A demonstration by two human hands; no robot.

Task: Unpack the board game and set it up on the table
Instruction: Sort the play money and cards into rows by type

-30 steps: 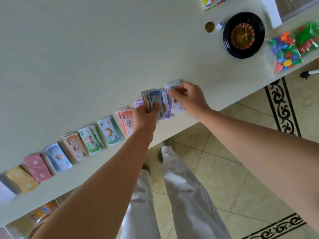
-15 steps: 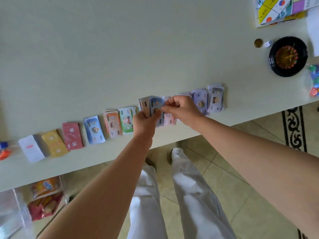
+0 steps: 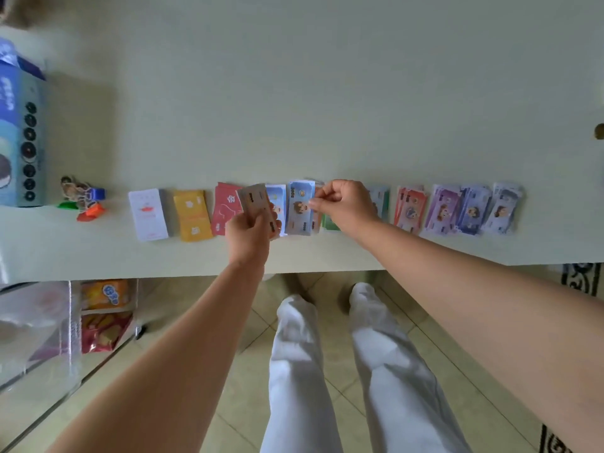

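Two hands are working over the near edge of the pale worktop (image 3: pixel 294 93) in the head camera's view. The left hand (image 3: pixel 250 237) is gripping a stack of notes (image 3: pixel 256 204), a brownish one on top, with its fingers curled round the lower end. The right hand (image 3: pixel 346 204) is pinching the right edge of a blue note (image 3: pixel 300 207) between thumb and forefinger, the other fingers curled. Whether that note is resting on a pile or lifted, I cannot tell.

Around them a row of piles is running along the worktop's near edge. Three card piles are lying to the left: a white pile (image 3: pixel 148 214), a yellow pile (image 3: pixel 192 215) and a red pile (image 3: pixel 225 207), the last partly hidden behind the held stack. One light blue pile (image 3: pixel 276 194) is peeking out between the stack and the pinched note. The right hand is covering most of a green pile (image 3: pixel 328 223), and a grey-green pile (image 3: pixel 380 199) is showing just beyond its knuckles. Further right, one red-orange pile (image 3: pixel 410 204) and three purple piles (image 3: pixel 474 210) are lying side by side.

At the far left a blue box (image 3: pixel 19 142) is standing, with a small cluster of playing pieces (image 3: pixel 81 197) beside it. One coin (image 3: pixel 599 130) is sitting at the right edge. Under the worktop, two snack bags (image 3: pixel 104 331) are lying beside a clear tub (image 3: pixel 39 322).
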